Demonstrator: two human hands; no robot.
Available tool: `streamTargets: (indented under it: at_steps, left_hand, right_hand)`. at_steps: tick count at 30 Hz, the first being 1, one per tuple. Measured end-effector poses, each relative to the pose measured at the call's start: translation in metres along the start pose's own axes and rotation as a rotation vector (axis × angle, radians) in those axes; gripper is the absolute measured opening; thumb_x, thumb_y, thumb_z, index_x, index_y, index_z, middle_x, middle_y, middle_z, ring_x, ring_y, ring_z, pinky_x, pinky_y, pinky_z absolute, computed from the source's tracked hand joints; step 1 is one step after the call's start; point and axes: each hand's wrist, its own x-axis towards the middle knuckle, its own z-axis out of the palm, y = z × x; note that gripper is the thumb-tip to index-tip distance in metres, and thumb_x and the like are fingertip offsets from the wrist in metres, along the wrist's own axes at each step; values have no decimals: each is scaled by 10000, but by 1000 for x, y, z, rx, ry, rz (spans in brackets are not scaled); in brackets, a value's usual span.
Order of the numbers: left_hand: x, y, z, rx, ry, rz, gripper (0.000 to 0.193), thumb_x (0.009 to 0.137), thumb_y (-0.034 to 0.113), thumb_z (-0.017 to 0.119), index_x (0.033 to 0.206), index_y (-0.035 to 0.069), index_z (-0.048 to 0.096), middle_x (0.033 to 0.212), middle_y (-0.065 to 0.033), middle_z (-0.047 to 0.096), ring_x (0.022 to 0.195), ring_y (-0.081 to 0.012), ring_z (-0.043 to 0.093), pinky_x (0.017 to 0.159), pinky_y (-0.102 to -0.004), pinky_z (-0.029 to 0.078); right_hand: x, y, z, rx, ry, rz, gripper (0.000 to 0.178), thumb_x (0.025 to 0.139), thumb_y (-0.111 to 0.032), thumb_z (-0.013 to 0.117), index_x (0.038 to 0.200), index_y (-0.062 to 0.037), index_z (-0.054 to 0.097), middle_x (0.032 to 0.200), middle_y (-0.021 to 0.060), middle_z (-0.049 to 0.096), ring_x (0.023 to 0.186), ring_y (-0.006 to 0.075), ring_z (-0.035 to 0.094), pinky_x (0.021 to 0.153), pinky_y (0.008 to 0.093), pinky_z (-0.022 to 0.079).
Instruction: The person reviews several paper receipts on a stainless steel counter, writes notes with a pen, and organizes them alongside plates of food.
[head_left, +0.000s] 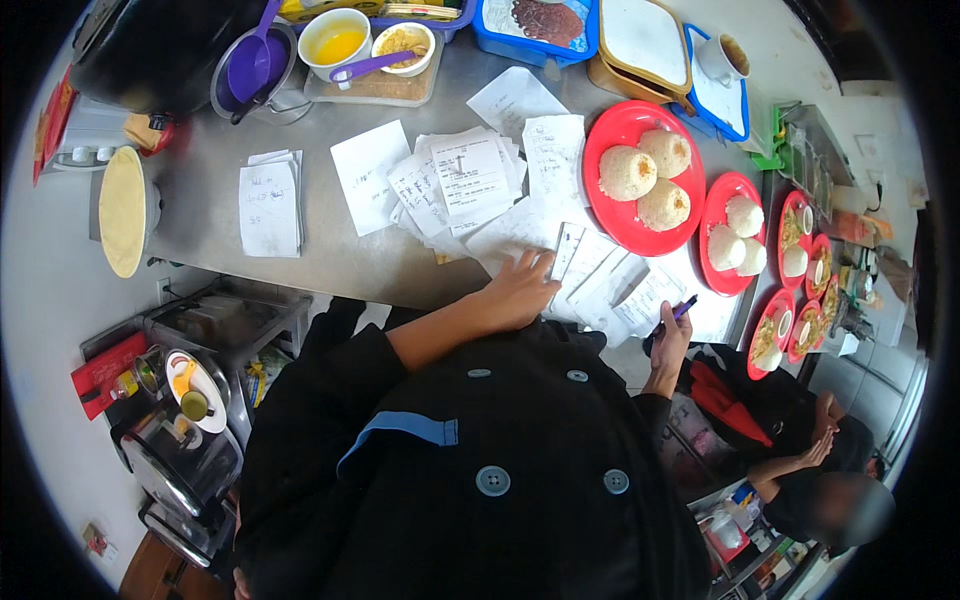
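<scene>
Fingers spread, my left hand (520,290) rests palm down at the table's near edge, against several paper slips (590,280). My right hand (671,345) is closed around a dark purple pen (686,306), just off the near edge by the rightmost slips. Beyond my left hand lies a heap of handwritten and printed slips (465,175). A smaller stack of slips (270,208) sits apart at the left. Right of the heap, a red oval plate (620,235) carries three rice mounds (628,174); a second red plate (727,280) beside it holds three more.
Several filled red plates (772,335) line the counter's right end. Along the back are a purple ladle (256,65) in a metal pot, cups (335,45) and blue tubs (535,50). A pale bowl (125,212) overhangs the left edge. A co-worker (790,470) is at the lower right.
</scene>
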Motion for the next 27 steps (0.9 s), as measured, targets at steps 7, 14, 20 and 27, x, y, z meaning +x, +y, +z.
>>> streamTargets:
  at_steps: [7,14,20,27]
  left_hand:
    - [16,-2,11,-70,35,99,376,709,27,547,1076,-49,524,1309,-296,270,1183,-444,314,890,-524,380]
    - [6,-2,5,-154,171,151,320,740,31,554,1051,-44,544,1242,-285,351,1163,-423,345,959,-460,340]
    - [-13,9,-36,-444,-31,22,269,858,157,526,1074,-1,555,1151,-190,473,1091,-331,446,930,-388,364]
    - [-63,133,-198,-1452,-236,465,583,895,406,434,1267,-34,342,1166,-241,448,991,-284,475,838,-362,402]
  right_hand:
    - [-30,-15,-9,407,38,15,131,858,-90,559,980,-48,536,863,11,589,737,112,573,641,248,450]
    - [-44,-7,4,447,-74,17,172,865,-80,544,1029,-30,529,923,37,583,821,133,573,729,286,465]
    - [-46,-15,36,441,-15,71,142,850,-60,562,988,-27,556,894,52,619,799,139,603,737,275,487]
    - [-44,-29,18,528,-226,17,176,850,-66,553,1010,6,547,927,75,622,851,161,607,790,297,481]
